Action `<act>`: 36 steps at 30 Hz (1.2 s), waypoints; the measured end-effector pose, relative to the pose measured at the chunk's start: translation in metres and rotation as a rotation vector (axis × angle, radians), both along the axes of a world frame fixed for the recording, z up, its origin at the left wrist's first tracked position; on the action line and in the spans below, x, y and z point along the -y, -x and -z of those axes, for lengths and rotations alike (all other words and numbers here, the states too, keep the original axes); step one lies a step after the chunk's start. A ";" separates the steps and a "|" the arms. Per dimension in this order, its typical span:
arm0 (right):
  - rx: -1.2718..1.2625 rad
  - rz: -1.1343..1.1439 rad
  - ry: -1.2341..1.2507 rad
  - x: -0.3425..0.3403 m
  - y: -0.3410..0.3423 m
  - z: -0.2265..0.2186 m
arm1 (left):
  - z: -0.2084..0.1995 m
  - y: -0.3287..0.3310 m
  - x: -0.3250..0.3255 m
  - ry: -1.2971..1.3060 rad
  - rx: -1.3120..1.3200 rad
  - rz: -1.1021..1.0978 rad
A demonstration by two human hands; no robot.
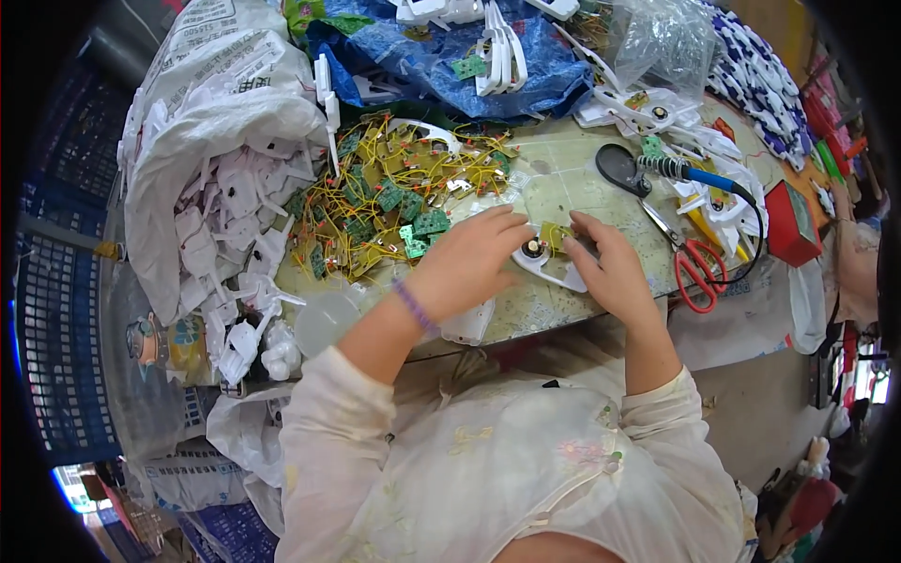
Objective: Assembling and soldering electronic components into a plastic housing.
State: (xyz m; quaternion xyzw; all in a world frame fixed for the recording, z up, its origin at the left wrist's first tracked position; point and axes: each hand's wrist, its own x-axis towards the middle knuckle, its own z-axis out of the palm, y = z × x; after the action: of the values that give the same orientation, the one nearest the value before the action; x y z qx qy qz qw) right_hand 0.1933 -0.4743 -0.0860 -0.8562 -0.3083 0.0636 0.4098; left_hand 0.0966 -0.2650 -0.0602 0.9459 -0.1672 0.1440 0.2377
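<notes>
The right hand (612, 274) is grasping the small circuit board (552, 236) at its right edge, thumb and forefinger seeming to be pinching it. The left hand (469, 261) is bending its fingers over the left end of the curved white plastic part (563, 275); whether its grip is clenched or loose, I cannot tell. The plastic part is lying on the desk (563, 192) near its front edge, between the two hands, with a round black piece (534, 248) showing just beside the board.

For careful work, the left hand should be steadying the plastic while the right is handling the board by its rim, pressing nothing on its face. Any thin wires should be lying free, not getting pinched beneath. The soldering iron (706, 177) and the scissors (697, 270) are lying to the right, so the right forearm should be keeping clear of the iron's tip.
</notes>
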 end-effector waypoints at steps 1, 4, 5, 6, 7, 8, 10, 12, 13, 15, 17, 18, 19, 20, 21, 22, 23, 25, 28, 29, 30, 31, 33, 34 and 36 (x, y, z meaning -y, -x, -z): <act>0.006 -0.004 -0.007 -0.001 0.000 -0.002 | 0.005 -0.011 -0.001 -0.041 -0.050 0.023; 0.097 -0.095 -0.033 -0.003 0.000 -0.004 | -0.005 -0.024 -0.003 -0.095 -0.178 0.083; 0.099 -0.088 -0.035 -0.004 0.000 -0.005 | -0.012 -0.027 0.001 -0.047 -0.366 0.021; 0.158 -0.115 -0.086 -0.006 0.002 -0.006 | -0.015 -0.029 0.004 0.002 -0.555 -0.045; 0.216 -0.145 -0.136 -0.006 0.004 -0.006 | 0.000 -0.030 0.001 0.045 -0.473 -0.052; 0.210 -0.151 -0.136 -0.005 0.007 -0.007 | 0.000 -0.029 0.002 0.047 -0.478 -0.058; 0.350 -0.113 -0.162 -0.002 0.014 -0.010 | 0.001 -0.027 0.006 -0.024 -0.376 -0.125; 0.418 -0.105 -0.184 0.001 0.014 -0.004 | -0.010 -0.027 0.010 -0.055 -0.401 -0.149; 0.493 -0.089 -0.209 0.002 0.015 -0.001 | -0.011 -0.026 0.010 -0.091 -0.413 -0.158; 0.470 -0.121 -0.247 0.002 0.017 -0.002 | -0.003 -0.025 0.007 -0.062 -0.275 -0.147; 0.511 -0.241 -0.221 0.001 0.016 -0.001 | 0.007 -0.024 0.001 -0.068 -0.072 -0.101; 0.457 -0.170 -0.261 0.000 0.016 0.001 | 0.010 -0.024 0.000 -0.074 0.133 -0.055; 0.438 -0.073 -0.262 0.000 0.014 0.001 | 0.011 -0.027 -0.001 -0.003 0.056 -0.039; 0.418 0.025 -0.262 0.000 0.011 0.001 | 0.009 -0.030 0.002 -0.004 0.055 -0.038; 0.388 0.062 -0.246 0.002 0.006 0.004 | 0.005 -0.033 0.007 -0.008 -0.038 -0.100; 0.389 0.065 -0.248 0.002 0.004 0.005 | 0.003 -0.034 0.011 -0.013 -0.131 -0.162; 0.323 0.025 -0.223 0.002 0.002 0.006 | 0.004 -0.036 0.014 -0.014 -0.132 -0.158; 0.257 -0.009 -0.199 0.001 0.001 0.010 | 0.009 -0.040 0.017 -0.036 -0.133 -0.230; 0.305 -0.006 -0.147 0.001 0.005 0.013 | 0.010 -0.043 0.022 -0.020 -0.186 -0.232; 0.260 0.009 -0.155 0.002 0.005 0.014 | 0.011 -0.044 0.023 -0.024 -0.186 -0.226; 0.214 0.024 -0.164 0.003 0.005 0.015 | 0.012 -0.045 0.023 0.011 -0.214 -0.276; 0.212 0.030 -0.165 0.004 0.005 0.015 | 0.013 -0.045 0.024 0.046 -0.242 -0.327; 0.254 0.017 -0.172 0.005 0.003 0.016 | 0.009 -0.047 0.027 0.044 -0.276 -0.350; 0.251 0.022 -0.174 0.005 0.003 0.017 | 0.006 -0.047 0.028 0.047 -0.308 -0.378; 0.317 -0.012 -0.126 0.005 0.002 0.018 | 0.003 -0.050 0.031 -0.005 -0.330 -0.390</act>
State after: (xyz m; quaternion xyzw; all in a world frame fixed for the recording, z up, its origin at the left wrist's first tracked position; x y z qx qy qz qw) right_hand 0.1915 -0.4793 -0.1044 -0.8261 -0.3778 -0.0894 0.4085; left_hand 0.1467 -0.2962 -0.0630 0.9716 0.0592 0.0303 0.2269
